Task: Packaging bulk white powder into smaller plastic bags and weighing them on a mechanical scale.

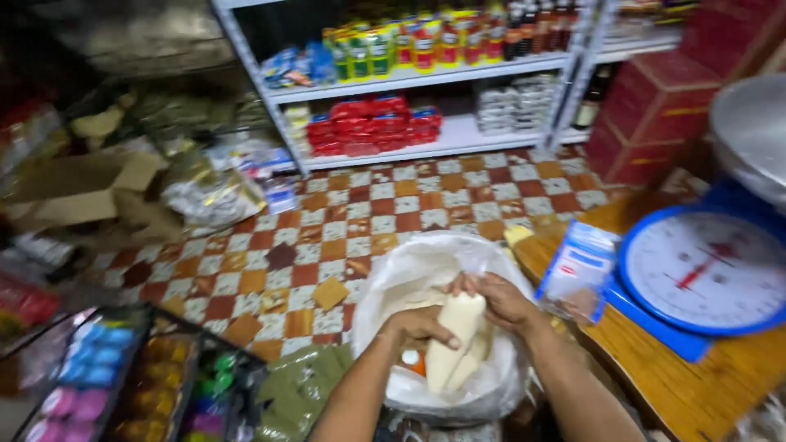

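Observation:
A large white sack (409, 270) stands open on the floor in front of me, with pale flour-like powder inside. Both my hands are over its mouth. My left hand (422, 325) and my right hand (495, 296) together grip a small clear bag (454, 344) filled with the pale powder, held upright above the sack. An orange and white object (412, 360), partly hidden, lies in the sack just under my left hand.
A blue dial scale (708, 270) with a metal pan stands on a wooden counter (696, 385) at right, a packet (579, 270) leaning beside it. White shelves (426, 78) with bottles and red packets stand behind. A cardboard box (74, 188) lies left; a rack of coloured packets (123, 376) is at lower left.

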